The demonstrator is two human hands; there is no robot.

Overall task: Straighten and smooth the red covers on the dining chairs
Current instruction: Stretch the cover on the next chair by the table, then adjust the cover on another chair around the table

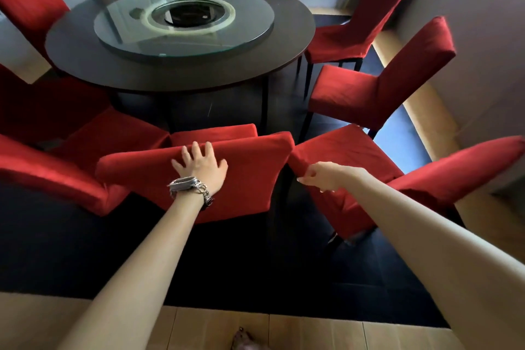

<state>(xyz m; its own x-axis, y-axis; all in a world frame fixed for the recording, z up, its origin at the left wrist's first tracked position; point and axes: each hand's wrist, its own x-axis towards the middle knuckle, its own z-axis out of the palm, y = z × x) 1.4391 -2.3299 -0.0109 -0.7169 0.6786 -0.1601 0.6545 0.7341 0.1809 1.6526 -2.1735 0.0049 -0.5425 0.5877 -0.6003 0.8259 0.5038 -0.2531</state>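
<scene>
Your right hand (321,176) makes the grip: thumb and fingers are curled together, pinching a fold of the red cover (250,179) at the right side edge of the chair back, where the cloth is drawn out into a small peak. Left of that grip, your left hand (203,166) lies flat on the rear face of the same cover, close under its top edge, fingers straight and spread, holding nothing; a silver bracelet (189,189) sits on that wrist. The cover is over the back of the chair nearest you, and its seat (213,133) shows just beyond the top edge, pushed toward the desk. Just right of the grip lies the creased red seat of the neighbouring chair (349,150). Further left of your flat hand another red chair back (51,176) leans in. Beyond the grip stands the round dark desk (71,45) carrying a glass turntable (250,31), ringed by more red-covered chairs. Below the grip is a dark patch of floor (85,250), then pale wooden boards (312,332) nearest you.
</scene>
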